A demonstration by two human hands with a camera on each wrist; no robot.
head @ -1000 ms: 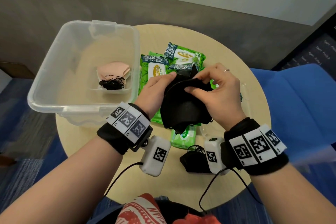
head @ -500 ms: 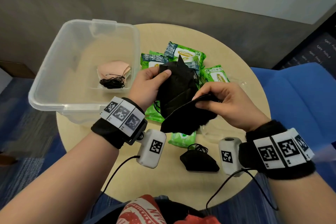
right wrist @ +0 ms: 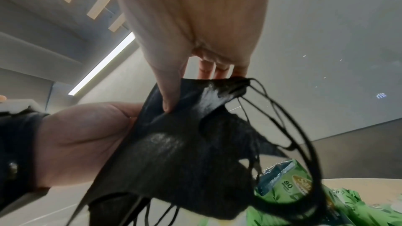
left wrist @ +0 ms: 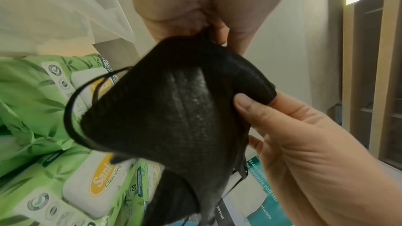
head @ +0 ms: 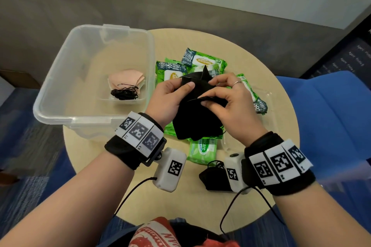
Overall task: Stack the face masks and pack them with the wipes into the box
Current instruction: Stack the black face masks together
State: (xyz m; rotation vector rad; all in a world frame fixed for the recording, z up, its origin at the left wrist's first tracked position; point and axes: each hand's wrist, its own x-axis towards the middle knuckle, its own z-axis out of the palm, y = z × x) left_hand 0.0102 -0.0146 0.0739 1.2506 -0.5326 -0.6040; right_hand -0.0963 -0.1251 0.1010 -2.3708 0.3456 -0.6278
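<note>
Both hands hold a bunch of black face masks (head: 195,118) above the green wipes packs (head: 202,62) at the table's middle. My left hand (head: 170,98) grips the masks' left side, thumb on top. My right hand (head: 230,102) pinches a mask edge on the right. The wrist views show the same black masks (left wrist: 174,118) (right wrist: 185,152) with loose ear loops. One more black mask (head: 212,178) lies on the table near my right wrist. The clear plastic box (head: 58,94) stands at the left; pink masks (head: 126,79) with black loops lie inside it.
The round beige table (head: 261,66) carries everything. A clear plastic lid or tray (head: 269,110) lies at the right under the wipes. A blue chair (head: 331,116) stands to the right. Another wipes pack (head: 202,149) lies near the table's front.
The hands were apart, the right one holding a mask pulled away from the bunch. They have come together again over the wipes, and the mask lies against the bunch.
</note>
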